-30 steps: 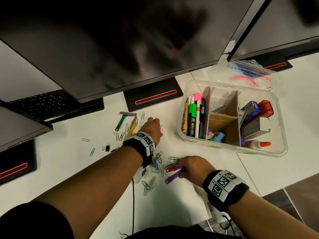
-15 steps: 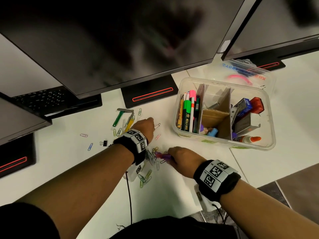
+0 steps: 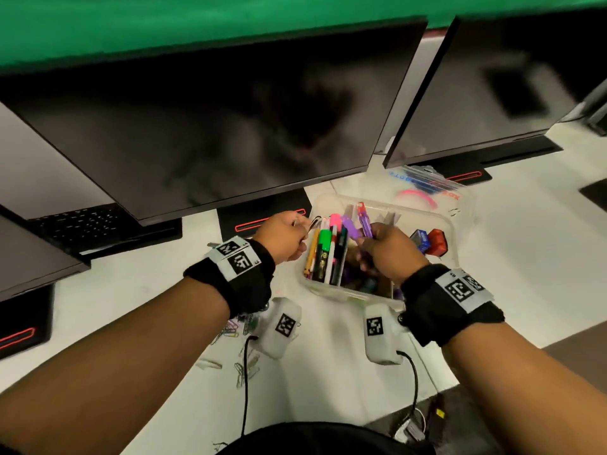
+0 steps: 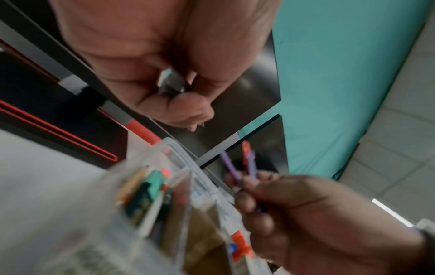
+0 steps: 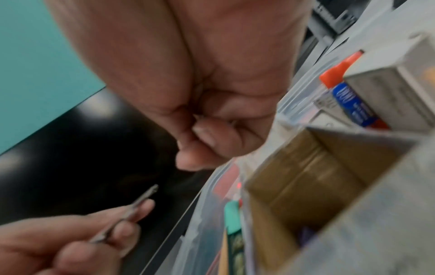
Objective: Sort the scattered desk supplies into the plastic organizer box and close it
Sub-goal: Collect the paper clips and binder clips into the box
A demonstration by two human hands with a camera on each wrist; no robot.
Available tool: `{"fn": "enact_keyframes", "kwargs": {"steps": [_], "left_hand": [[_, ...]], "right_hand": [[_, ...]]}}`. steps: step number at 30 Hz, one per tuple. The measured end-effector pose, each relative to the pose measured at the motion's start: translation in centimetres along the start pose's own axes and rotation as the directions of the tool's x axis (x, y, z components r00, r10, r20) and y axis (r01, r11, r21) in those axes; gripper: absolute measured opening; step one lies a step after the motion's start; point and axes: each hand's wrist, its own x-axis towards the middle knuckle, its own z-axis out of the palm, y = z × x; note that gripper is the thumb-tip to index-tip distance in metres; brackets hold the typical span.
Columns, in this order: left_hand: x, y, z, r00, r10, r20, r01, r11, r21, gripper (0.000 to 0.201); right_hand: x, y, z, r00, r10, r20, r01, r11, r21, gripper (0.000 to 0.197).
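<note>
The clear plastic organizer box (image 3: 331,290) stands open on the white desk, with markers (image 3: 325,254) in its left compartment and cardboard dividers (image 5: 306,176) in the middle. My right hand (image 3: 384,254) hovers over the box's middle and pinches purple and red plastic pieces (image 3: 359,223), which stick up from the fingers (image 4: 244,201). My left hand (image 3: 289,236) is at the box's left rim and grips a thin silver metal piece (image 5: 139,202), also visible in the left wrist view (image 4: 169,83). Blur hides what exactly each piece is.
Coloured paper clips (image 3: 244,326) lie on the desk under my left forearm. Two dark monitors (image 3: 213,126) and their stands (image 3: 262,218) rise close behind the box. A clear zip bag (image 3: 423,188) lies behind it. A glue bottle (image 5: 348,100) sits in the right compartment.
Both hands rose from the paper clip pile and moved right to the box, the right carrying the purple and red pieces, the left the silver piece.
</note>
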Motion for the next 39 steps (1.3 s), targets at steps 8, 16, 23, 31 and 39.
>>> {"fn": "enact_keyframes", "kwargs": {"steps": [8,16,23,31,39], "left_hand": [[1.8,3.6,7.2,0.986,-0.125,0.108,0.143,0.973,-0.182,0.024],[3.2,6.0,12.4,0.972,-0.225,0.067,0.234,0.934,-0.270,0.018],[4.2,5.0,11.9,0.954,-0.294,0.053,0.293,0.884,-0.364,0.042],[1.9,3.2,7.9,0.977,0.205,0.052,-0.183,0.699,0.692,0.025],[-2.9,-1.1,2.6,0.964,0.084,0.252,-0.261,0.481,0.837,0.026]], "right_hand": [[2.8,1.7,-3.5,0.980,0.175,-0.091,-0.196,0.917,-0.348,0.025],[3.6,3.0,-4.7,0.967,0.253,0.034,-0.250,0.966,-0.061,0.020],[3.6,3.1,-6.0,0.974,0.192,0.121,-0.191,0.981,-0.025,0.017],[0.3,2.4,-4.9,0.944,-0.079,0.320,0.218,0.877,-0.429,0.028],[-0.7,2.5,-0.1,0.832,-0.209,0.514,0.525,0.596,-0.607,0.024]]}}
